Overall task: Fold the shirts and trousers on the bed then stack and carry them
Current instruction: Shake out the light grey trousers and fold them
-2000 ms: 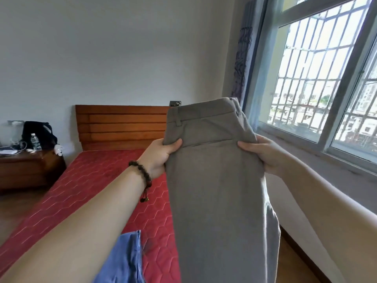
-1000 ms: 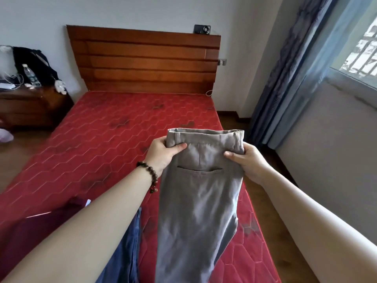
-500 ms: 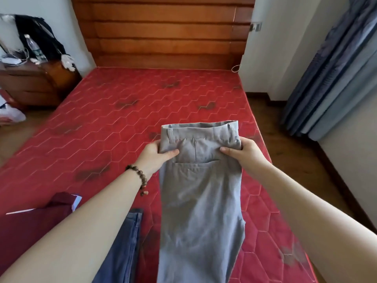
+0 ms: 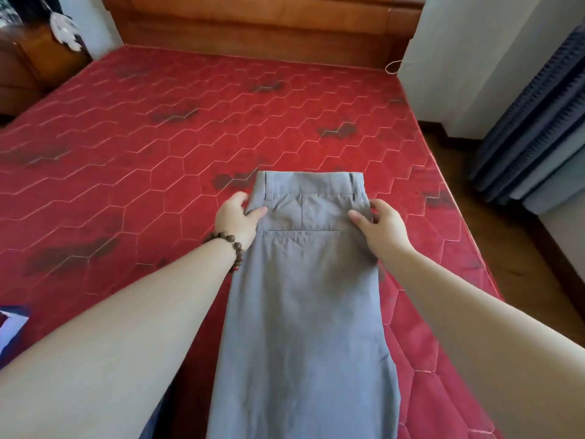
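One pair of grey trousers [image 4: 304, 312] lies lengthwise on the red bed [image 4: 158, 137], halved leg on leg, left hand [image 4: 235, 218] and right hand [image 4: 384, 224] pinching its waistband sides; cross-folding, stacking and carrying remain.

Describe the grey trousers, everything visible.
The grey trousers look like thin woven cloth, folded lengthwise, back side up: waistband with belt loops, centre seam, one welt pocket. They lie along the red mattress, waistband toward the headboard, legs running out of frame. The left hand and the right hand each grip an edge below the waistband.
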A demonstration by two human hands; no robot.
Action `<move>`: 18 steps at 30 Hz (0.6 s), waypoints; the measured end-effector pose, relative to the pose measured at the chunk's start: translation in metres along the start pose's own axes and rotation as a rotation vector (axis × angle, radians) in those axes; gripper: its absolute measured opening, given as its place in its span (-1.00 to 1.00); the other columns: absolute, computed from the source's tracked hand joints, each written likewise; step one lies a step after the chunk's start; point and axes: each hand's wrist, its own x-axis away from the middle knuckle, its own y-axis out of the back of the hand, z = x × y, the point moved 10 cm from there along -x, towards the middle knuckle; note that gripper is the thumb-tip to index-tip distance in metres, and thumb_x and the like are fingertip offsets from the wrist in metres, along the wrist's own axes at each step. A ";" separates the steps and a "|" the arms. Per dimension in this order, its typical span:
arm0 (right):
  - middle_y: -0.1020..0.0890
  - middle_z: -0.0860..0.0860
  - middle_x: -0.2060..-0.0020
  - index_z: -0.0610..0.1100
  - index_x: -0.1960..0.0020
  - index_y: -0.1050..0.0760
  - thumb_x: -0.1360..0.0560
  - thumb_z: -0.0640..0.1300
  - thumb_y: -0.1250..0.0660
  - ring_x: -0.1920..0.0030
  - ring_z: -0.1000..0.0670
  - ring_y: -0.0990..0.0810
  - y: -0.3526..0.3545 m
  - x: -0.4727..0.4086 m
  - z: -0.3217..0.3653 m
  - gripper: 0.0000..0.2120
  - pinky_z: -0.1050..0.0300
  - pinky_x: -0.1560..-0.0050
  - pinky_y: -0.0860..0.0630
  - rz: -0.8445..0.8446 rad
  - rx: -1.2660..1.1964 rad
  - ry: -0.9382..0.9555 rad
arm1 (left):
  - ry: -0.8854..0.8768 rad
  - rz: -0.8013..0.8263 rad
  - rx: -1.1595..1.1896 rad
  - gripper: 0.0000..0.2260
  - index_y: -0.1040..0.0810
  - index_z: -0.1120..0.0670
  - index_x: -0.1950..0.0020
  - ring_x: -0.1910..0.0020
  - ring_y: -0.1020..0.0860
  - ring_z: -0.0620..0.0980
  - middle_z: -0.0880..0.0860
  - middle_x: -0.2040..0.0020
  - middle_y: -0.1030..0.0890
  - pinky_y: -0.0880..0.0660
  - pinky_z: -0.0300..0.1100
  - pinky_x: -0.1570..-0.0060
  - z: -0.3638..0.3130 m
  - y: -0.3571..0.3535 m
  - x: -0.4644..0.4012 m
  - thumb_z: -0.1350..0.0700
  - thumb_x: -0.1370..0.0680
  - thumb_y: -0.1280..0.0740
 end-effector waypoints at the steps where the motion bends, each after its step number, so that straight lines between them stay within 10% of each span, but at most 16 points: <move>1: -0.60 0.01 -0.02 -0.03 -0.22 -0.46 -0.46 0.12 -0.40 0.06 -0.02 -0.56 -0.016 -0.004 -0.024 -0.59 0.11 0.09 -0.51 0.059 0.060 -0.083 | 0.088 0.065 -0.064 -0.64 -0.50 0.16 -0.23 -0.08 -0.56 0.16 0.14 -0.11 -0.60 -0.43 -0.22 0.00 0.027 -0.016 -0.003 0.01 -0.52 -0.40; 5: -0.57 -0.06 0.06 -0.16 -0.20 -0.41 -0.40 0.32 -0.33 0.16 -0.08 -0.58 -0.073 0.034 -0.133 -0.38 0.07 0.32 -0.56 0.301 0.245 -0.439 | 0.408 0.380 -0.298 -0.42 -0.46 0.25 -0.19 -0.07 -0.58 0.22 0.26 -0.13 -0.59 -0.52 -0.07 0.01 0.143 -0.072 0.040 -0.26 -0.51 -0.27; 9: -0.53 -0.01 0.14 -0.12 0.02 -0.38 -0.47 0.34 -0.19 0.13 -0.07 -0.48 -0.082 0.044 -0.146 -0.50 0.09 0.17 -0.38 0.160 0.411 -0.293 | 0.313 0.310 -0.320 -0.56 -0.40 0.10 0.25 0.27 -0.50 0.04 0.04 0.25 -0.54 -0.30 -0.13 0.35 0.154 -0.081 0.049 -0.28 -0.50 -0.23; 18: -0.48 -0.04 0.30 -0.17 0.15 -0.26 -0.61 0.02 -0.17 0.21 -0.19 -0.50 -0.084 0.035 -0.097 -0.71 0.02 0.27 -0.32 0.020 0.338 -0.069 | 0.068 0.064 -0.269 -0.63 -0.27 0.17 0.07 0.23 -0.51 0.20 0.07 0.31 -0.43 -0.29 -0.05 0.33 0.108 -0.065 0.041 -0.09 -0.54 -0.32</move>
